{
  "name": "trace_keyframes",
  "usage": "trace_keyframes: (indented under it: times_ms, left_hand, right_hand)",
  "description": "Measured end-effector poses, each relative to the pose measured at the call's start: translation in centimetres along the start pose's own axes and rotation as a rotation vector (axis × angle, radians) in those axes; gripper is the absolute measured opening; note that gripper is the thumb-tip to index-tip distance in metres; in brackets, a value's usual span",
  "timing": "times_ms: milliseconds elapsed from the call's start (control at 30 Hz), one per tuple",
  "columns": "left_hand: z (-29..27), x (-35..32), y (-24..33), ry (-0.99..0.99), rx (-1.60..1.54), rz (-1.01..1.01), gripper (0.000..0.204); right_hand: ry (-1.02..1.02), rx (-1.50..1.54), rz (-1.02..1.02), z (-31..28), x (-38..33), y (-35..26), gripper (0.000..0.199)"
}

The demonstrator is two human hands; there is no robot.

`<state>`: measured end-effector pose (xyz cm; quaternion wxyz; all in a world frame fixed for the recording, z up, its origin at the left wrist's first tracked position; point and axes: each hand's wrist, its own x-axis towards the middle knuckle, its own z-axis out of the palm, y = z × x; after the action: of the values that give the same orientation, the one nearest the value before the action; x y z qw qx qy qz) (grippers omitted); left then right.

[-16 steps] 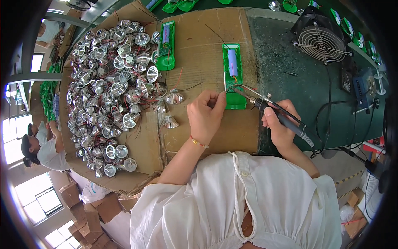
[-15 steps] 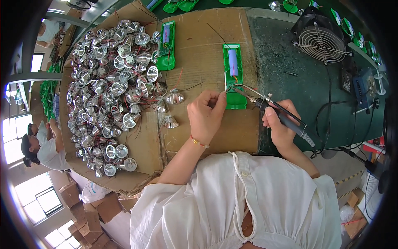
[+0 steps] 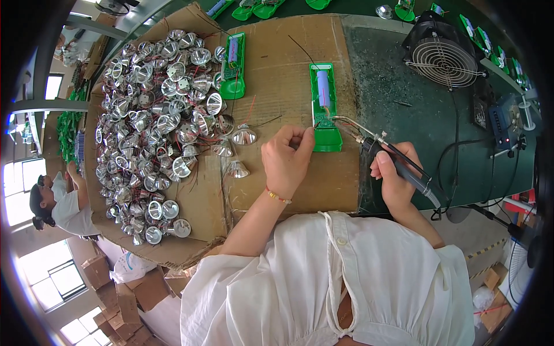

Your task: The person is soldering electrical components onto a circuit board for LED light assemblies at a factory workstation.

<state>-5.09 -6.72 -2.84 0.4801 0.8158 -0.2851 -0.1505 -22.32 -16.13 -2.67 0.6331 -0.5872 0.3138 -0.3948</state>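
My right hand (image 3: 393,179) grips a soldering iron (image 3: 398,164) whose metal tip reaches left onto a green plastic holder (image 3: 325,109) lying on the cardboard (image 3: 277,75). The holder carries a pale blue cylindrical cell and a small circuit board. My left hand (image 3: 285,158) pinches a thin wire at the holder's lower left edge, close to the iron's tip. A few silver reflector cups (image 3: 243,136) with red and black leads lie just left of my left hand.
A big heap of silver reflector cups (image 3: 156,121) covers the cardboard sheet at left. A second green holder (image 3: 233,63) lies at the back. A desk fan (image 3: 443,52) and a small box with a light (image 3: 502,124) stand on the dark green bench at right. Another person (image 3: 57,202) sits at far left.
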Motion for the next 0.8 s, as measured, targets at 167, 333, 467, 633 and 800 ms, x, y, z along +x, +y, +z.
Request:
trace_keyframes:
  times_ms: [167,333,467,633,800]
  left_hand:
    - [-0.05,-0.02,0.22,-0.008,0.023,0.002,0.019]
    - [-0.03,-0.13,0.23,-0.003,0.022,0.011,0.017]
    - [0.11,-0.23,0.17,0.001,-0.099,0.102,0.012]
    - [0.35,-0.23,0.14,-0.012,-0.027,0.225,0.012]
    - [0.36,-0.18,0.39,-0.036,-0.021,0.186,0.012]
  right_hand:
    - [-0.002,0.002,0.013,-0.03,-0.09,-0.01,0.015]
    - [-0.004,0.005,0.032,-0.08,-0.24,0.01,0.015]
    - [-0.003,0.008,0.033,-0.29,-0.29,-0.05,0.015]
    - [-0.014,-0.021,0.022,-0.04,-0.37,0.0,0.015]
    - [0.004,-0.008,0.014,0.29,-0.23,-0.06,0.016]
